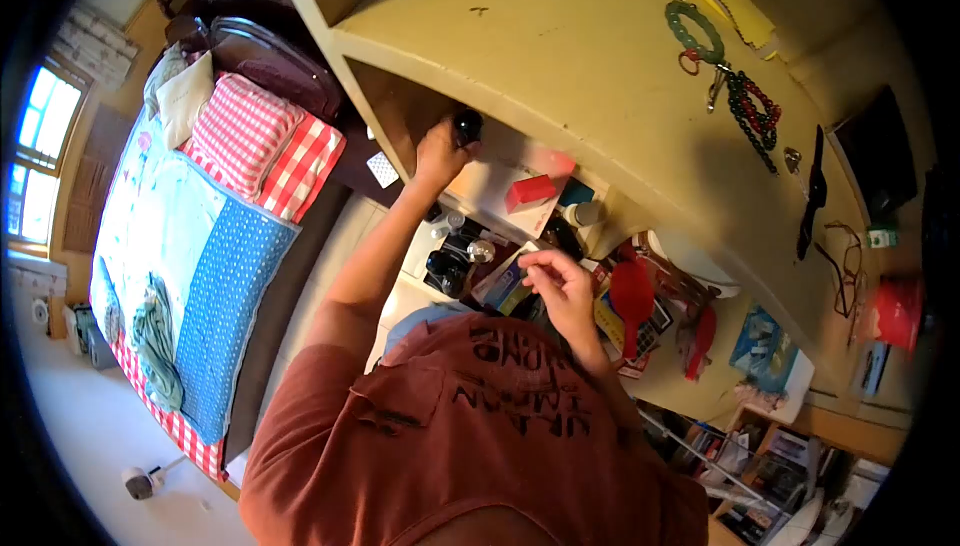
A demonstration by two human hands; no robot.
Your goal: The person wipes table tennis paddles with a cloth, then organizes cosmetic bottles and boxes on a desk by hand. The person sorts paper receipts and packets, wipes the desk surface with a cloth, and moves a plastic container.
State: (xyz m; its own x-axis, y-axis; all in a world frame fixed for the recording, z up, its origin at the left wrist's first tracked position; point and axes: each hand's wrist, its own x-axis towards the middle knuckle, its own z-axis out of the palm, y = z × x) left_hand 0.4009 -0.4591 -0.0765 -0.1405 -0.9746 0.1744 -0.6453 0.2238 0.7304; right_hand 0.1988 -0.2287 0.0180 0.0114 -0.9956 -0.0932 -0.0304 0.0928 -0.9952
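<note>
My left hand reaches into the shelf compartment, its fingers closed around a dark, glossy, rounded container. What kind of container it is I cannot make out. On the light surface to its right lies a red box, near a white jar. Above the crowded lower shelf hovers my right hand, fingers loosely bent and apart, holding nothing visible. Close to it are a blue and green box and a red hairbrush-shaped item. A clear round-topped bottle and black containers stand between my arms.
Over the compartment runs a yellowish shelf board, with a green bead bracelet, glasses and a red container on it. A bed is at the left. Lower right, shelves hold several boxes and books.
</note>
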